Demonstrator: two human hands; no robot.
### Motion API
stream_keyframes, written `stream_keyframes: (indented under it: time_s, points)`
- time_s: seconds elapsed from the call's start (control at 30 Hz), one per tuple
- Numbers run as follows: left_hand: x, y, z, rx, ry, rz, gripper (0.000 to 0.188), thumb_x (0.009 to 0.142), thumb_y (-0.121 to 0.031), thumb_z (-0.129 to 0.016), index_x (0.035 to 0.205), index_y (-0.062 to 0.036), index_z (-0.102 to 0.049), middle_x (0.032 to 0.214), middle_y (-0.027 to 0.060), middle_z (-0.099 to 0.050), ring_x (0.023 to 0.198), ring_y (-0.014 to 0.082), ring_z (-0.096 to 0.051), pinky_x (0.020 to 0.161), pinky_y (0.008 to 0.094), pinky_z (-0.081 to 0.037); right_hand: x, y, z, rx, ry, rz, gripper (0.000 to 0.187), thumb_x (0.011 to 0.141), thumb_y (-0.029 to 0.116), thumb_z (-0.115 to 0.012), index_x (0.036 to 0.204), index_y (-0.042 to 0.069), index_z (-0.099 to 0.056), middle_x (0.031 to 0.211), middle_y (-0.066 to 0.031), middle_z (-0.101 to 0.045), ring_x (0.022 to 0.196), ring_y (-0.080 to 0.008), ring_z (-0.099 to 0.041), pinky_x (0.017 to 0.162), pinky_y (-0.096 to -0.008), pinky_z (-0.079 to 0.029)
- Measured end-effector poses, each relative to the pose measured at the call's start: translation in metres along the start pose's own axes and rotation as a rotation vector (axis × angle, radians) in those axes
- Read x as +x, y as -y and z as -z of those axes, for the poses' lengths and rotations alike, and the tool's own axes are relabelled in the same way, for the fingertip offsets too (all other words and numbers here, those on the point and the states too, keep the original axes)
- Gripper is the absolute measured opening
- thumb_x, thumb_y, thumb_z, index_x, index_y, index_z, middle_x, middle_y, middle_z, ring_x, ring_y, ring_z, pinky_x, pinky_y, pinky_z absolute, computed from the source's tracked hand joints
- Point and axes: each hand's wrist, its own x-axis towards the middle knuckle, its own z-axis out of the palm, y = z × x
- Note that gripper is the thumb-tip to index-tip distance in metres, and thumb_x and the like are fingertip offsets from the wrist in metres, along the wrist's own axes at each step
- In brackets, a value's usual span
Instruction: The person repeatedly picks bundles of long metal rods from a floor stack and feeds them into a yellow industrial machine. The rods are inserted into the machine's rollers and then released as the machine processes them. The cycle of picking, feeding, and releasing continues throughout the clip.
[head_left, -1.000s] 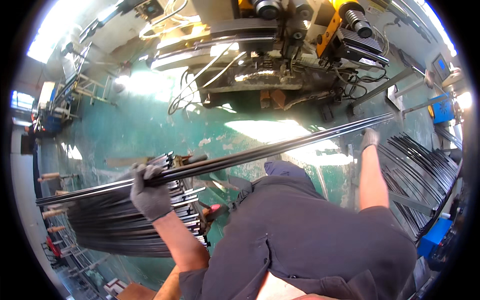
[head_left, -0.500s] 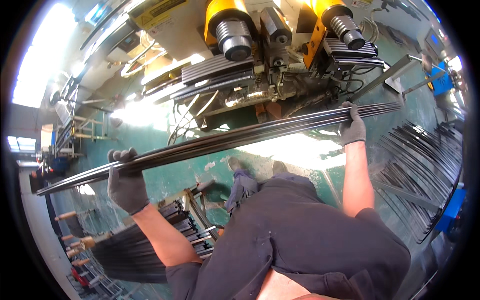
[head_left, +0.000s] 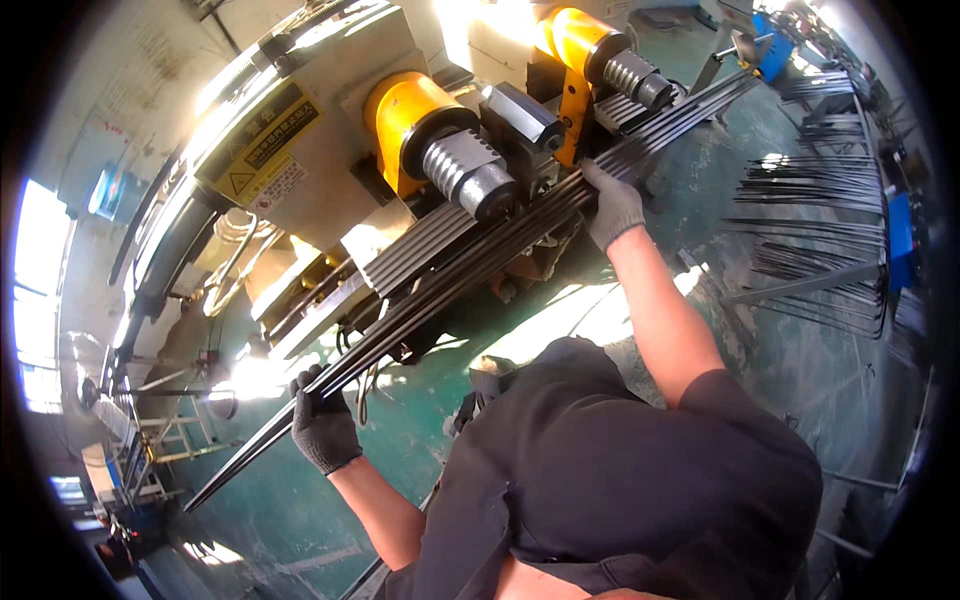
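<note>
Fingers of both gloved hands are clamped around a long bundle of dark steel rods point(head_left: 470, 275): the left hand point(head_left: 322, 432) grips near its lower end, the right hand point(head_left: 612, 205) well up it, beside the yellow rollers point(head_left: 440, 140) of the machine point(head_left: 300, 150). The bundle runs slantwise between the hands, resting against the ribbed bed under the rollers. Risk, in my judgement: loose rods could slide out and drop to the green floor point(head_left: 280, 500), or a glove could be pinched at the rollers.
</note>
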Motion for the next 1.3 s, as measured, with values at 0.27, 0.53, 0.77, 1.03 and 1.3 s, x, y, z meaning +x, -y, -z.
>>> stream_keyframes:
  time_s: [0.27, 0.53, 0.77, 1.03, 1.3]
  points:
    - [0.076, -0.068, 0.076, -0.243, -0.341, -0.026, 0.023, 0.104, -0.011, -0.063, 0.115, 0.0048, -0.074, 0.117, 0.0212, -0.076, 0.115, 0.0322, -0.072, 0.106, 0.0485, -0.059, 0.114, -0.002, -0.002, -0.140, -0.024, 0.113, 0.019, 0.094, 0.018, -0.079, 0.103, 0.003, -0.071, 0.090, -0.0105, -0.075, 0.074, -0.0266, -0.072, 0.063, -0.0438, -0.060]
    - [0.101, -0.025, 0.083, -0.053, -0.344, -0.040, 0.026, 0.105, -0.008, -0.063, 0.124, 0.0095, -0.067, 0.123, 0.0219, -0.073, 0.116, 0.0309, -0.072, 0.103, 0.0444, -0.062, 0.156, 0.003, 0.001, -0.137, 0.024, 0.118, 0.016, 0.101, 0.020, -0.073, 0.099, 0.003, -0.071, 0.087, -0.0099, -0.073, 0.066, -0.0248, -0.069, 0.057, -0.0399, -0.058]
    - [0.113, 0.039, 0.012, -0.029, -0.152, 0.024, 0.025, 0.107, -0.013, -0.063, 0.123, 0.0055, -0.067, 0.124, 0.0182, -0.072, 0.118, 0.0308, -0.069, 0.110, 0.0462, -0.055, 0.129, -0.029, -0.017, -0.163, -0.136, -0.001, 0.021, 0.097, 0.022, -0.077, 0.103, 0.002, -0.073, 0.087, -0.0068, -0.071, 0.067, -0.0194, -0.067, 0.062, -0.0346, -0.057]
    - [0.104, 0.026, 0.002, -0.174, -0.290, 0.013, 0.029, 0.107, -0.020, -0.062, 0.123, 0.0032, -0.069, 0.123, 0.0171, -0.074, 0.118, 0.0324, -0.069, 0.110, 0.0510, -0.053, 0.117, -0.009, -0.027, -0.306, 0.042, 0.165, 0.025, 0.102, 0.020, -0.072, 0.108, -0.004, -0.074, 0.094, -0.0082, -0.073, 0.076, -0.0173, -0.070, 0.065, -0.0307, -0.056]
    - [0.111, 0.016, 0.037, -0.166, -0.319, -0.056, 0.030, 0.108, -0.014, -0.061, 0.130, 0.0049, -0.064, 0.127, 0.0193, -0.071, 0.120, 0.0333, -0.068, 0.109, 0.0478, -0.056, 0.178, -0.046, 0.050, -1.714, 0.125, 0.886, 0.021, 0.092, 0.023, -0.075, 0.111, 0.013, -0.077, 0.102, -0.0189, -0.077, 0.092, -0.0355, -0.076, 0.081, -0.0469, -0.060]
